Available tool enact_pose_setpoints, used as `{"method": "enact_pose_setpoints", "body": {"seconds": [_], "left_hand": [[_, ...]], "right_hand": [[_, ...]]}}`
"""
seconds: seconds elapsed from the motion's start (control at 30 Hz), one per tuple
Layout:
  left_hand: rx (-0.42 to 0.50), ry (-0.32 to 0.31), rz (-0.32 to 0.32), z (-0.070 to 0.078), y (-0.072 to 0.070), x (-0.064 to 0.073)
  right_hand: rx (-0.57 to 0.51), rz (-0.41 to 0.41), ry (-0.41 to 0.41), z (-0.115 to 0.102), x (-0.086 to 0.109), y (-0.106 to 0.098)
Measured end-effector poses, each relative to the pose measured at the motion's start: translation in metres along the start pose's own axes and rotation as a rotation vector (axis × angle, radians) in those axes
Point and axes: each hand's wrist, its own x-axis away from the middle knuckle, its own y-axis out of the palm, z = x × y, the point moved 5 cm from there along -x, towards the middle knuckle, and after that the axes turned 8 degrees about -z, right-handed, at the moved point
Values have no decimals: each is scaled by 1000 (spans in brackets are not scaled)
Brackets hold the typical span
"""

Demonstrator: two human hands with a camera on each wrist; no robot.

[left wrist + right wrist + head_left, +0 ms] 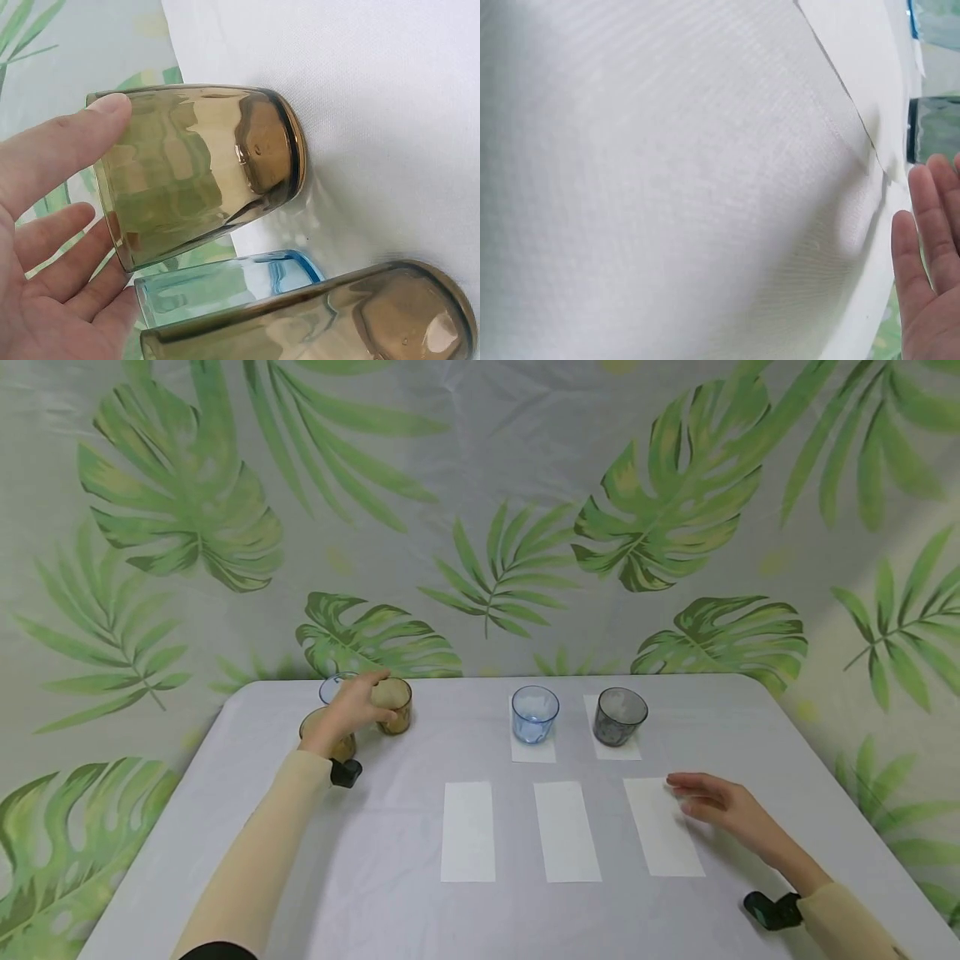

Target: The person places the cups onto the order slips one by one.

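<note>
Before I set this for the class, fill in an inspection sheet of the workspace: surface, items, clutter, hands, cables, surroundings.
Surface: white-covered table.
Items: near amber glass, far amber glass and left blue glass grouped at left; right blue glass and grey glass each on a white paper; three front papers in a row, bearing no glass.
Clutter: nothing seen.
Left hand: at the far amber glass, thumb against its side; firmness of hold unclear.
Right hand: holds nothing, fingers by the rightmost front paper.
Cables: nothing seen.
Surroundings: leaf-print backdrop behind the table.
</note>
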Motion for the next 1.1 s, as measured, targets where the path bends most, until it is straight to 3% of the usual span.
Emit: {"method": "enact_pose_setpoints", "body": {"seconds": [0.43, 0.6, 0.77, 1.1], "left_hand": [[-26, 90, 56, 17, 4, 8], [-17, 97, 64, 25, 6, 14], [-33, 149, 78, 37, 9, 21], [53, 199, 109, 58, 20, 34]], "right_hand": [[38, -15, -52, 4, 5, 7], [84, -23, -39, 5, 6, 8], [103, -35, -16, 8, 8, 8], [81, -78, 38, 11, 10, 12]]}}
